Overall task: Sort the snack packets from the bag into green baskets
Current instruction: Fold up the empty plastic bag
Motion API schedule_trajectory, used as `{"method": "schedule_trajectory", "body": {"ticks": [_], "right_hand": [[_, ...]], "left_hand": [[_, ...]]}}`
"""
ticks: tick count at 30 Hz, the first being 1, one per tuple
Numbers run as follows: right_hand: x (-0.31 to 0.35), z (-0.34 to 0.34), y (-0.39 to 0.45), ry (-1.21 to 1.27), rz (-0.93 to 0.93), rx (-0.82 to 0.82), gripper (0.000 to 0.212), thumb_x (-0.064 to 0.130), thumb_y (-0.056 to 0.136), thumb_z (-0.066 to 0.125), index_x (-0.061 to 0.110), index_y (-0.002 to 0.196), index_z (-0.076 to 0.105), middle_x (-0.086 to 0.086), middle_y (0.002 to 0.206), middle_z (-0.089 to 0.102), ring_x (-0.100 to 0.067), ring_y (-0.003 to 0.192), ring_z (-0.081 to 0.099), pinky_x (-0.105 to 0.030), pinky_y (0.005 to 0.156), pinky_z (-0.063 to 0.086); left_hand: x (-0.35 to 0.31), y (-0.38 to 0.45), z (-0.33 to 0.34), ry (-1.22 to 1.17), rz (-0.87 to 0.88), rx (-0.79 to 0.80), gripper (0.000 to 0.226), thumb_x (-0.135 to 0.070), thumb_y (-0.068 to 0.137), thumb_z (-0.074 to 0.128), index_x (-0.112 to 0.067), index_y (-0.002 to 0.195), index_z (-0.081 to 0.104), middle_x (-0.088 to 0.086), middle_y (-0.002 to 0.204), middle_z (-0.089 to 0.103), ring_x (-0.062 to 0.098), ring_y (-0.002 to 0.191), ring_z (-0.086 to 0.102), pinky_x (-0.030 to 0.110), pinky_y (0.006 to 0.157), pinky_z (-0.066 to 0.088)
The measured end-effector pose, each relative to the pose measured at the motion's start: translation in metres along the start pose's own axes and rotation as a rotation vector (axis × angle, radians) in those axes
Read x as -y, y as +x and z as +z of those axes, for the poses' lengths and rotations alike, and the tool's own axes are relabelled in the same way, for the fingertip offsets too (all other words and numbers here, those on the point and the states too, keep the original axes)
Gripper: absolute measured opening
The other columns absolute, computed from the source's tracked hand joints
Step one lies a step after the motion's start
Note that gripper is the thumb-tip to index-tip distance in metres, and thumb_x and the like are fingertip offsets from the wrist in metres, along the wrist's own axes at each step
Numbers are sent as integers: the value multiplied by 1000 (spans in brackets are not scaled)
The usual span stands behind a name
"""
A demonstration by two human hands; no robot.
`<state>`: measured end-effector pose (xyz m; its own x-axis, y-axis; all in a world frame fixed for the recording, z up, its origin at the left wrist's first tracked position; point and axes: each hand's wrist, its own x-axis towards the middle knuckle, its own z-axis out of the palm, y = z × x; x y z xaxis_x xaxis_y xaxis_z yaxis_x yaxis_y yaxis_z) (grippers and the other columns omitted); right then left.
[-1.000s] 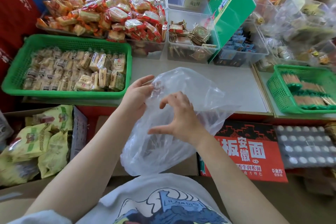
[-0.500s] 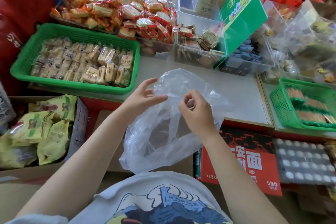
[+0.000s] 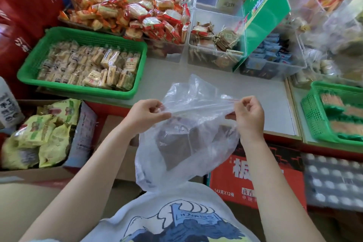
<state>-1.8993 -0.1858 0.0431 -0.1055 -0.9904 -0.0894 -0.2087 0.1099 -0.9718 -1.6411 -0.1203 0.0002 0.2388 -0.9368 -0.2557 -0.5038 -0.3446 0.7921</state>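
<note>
clear bag (image 3: 184,143), green baskets (image 3: 35,61), red carton (image 3: 255,179)

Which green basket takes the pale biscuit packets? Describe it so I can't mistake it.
Start at the grey counter beyond the clear plastic bag. The basket sits at the counter's left end, left of the bag. Unlike the green basket at the right edge, it holds pale clear-wrapped biscuit packets.

Thin glossy clear plastic bag (image 3: 186,143), green plastic mesh basket (image 3: 31,68), matt tabletop (image 3: 255,92)

Bright, even daylight with soft, faint shadows. Wide-angle bending curves the edges. The far right side is smeared and blurred; the centre stays fairly sharp.
</note>
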Motion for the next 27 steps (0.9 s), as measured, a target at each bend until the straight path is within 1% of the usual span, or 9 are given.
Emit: {"method": "schedule_trajectory", "body": {"ticks": [4, 6, 8, 11, 16, 19, 21, 24, 27], "right_hand": [[-11, -26, 12, 18, 61, 60, 10, 0, 91, 61, 6, 88, 54, -9, 75, 60, -13, 56, 66, -24, 57, 55], [-14, -30, 12, 72, 105, 105, 10, 2, 90, 64, 5, 88, 55, -14, 83, 63, -22, 63, 69, -31, 64, 59], [-13, -28, 9, 134, 121, 152, 11, 4, 90, 67, 5, 89, 56, -14, 86, 62, -25, 69, 69, -38, 73, 61], [-10, -22, 7, 220, 109, 252, 13, 6, 91, 70, 3, 93, 58, -8, 83, 65, -25, 76, 71, -43, 86, 60], [-3, -32, 11, 220, 45, 420, 17, -3, 93, 63, 5, 107, 70, -5, 90, 75, -23, 90, 75, -31, 89, 58], [1, -34, 10, 86, -28, 358, 12, 0, 91, 68, 11, 92, 72, -2, 77, 73, -7, 69, 71, -17, 68, 54], [3, -35, 11, -31, -119, 322, 11, 9, 90, 73, 20, 86, 72, 9, 79, 70, -1, 66, 63, -14, 65, 50], [10, -38, 15, -154, -313, 346, 3, 20, 92, 71, 21, 89, 72, 13, 102, 69, -1, 92, 64, -17, 84, 50], [20, -42, 12, -210, -418, 415, 8, 19, 97, 65, 13, 96, 70, 10, 95, 71, -5, 97, 66, -23, 89, 52]], "left_hand": [[-15, -1, 16, 386, 192, -236, 36, -27, 83, 78, -13, 114, 66, 11, 112, 57, 30, 104, 54, 40, 90, 45], [-40, -9, 27, 361, 443, -380, 30, -31, 83, 73, -13, 107, 68, 7, 110, 60, 26, 102, 55, 39, 89, 44], [-71, -19, 39, 265, 575, -249, 30, -43, 84, 65, -17, 98, 71, -2, 100, 65, 17, 93, 58, 32, 84, 46], [-91, -21, 63, 284, 551, 22, 46, -51, 79, 72, -19, 111, 70, -5, 105, 70, 13, 96, 63, 24, 86, 46], [-90, -13, 69, 172, 451, -177, 14, -25, 83, 72, -14, 92, 74, -5, 85, 74, 13, 80, 67, 33, 77, 50], [-91, -13, 62, 152, 447, -166, 14, -27, 89, 68, -14, 89, 74, -8, 87, 74, 9, 82, 66, 34, 80, 50], [-92, -14, 59, 114, 475, -131, 10, -23, 91, 69, -14, 91, 71, -9, 94, 74, 6, 89, 66, 34, 85, 49], [-94, -18, 54, 24, 482, -71, 18, -34, 88, 69, -16, 92, 68, -10, 102, 73, 5, 101, 67, 31, 92, 50], [-95, -23, 52, -12, 490, -57, 37, -48, 79, 73, -18, 100, 66, -12, 102, 70, 10, 103, 66, 27, 93, 50]]}}
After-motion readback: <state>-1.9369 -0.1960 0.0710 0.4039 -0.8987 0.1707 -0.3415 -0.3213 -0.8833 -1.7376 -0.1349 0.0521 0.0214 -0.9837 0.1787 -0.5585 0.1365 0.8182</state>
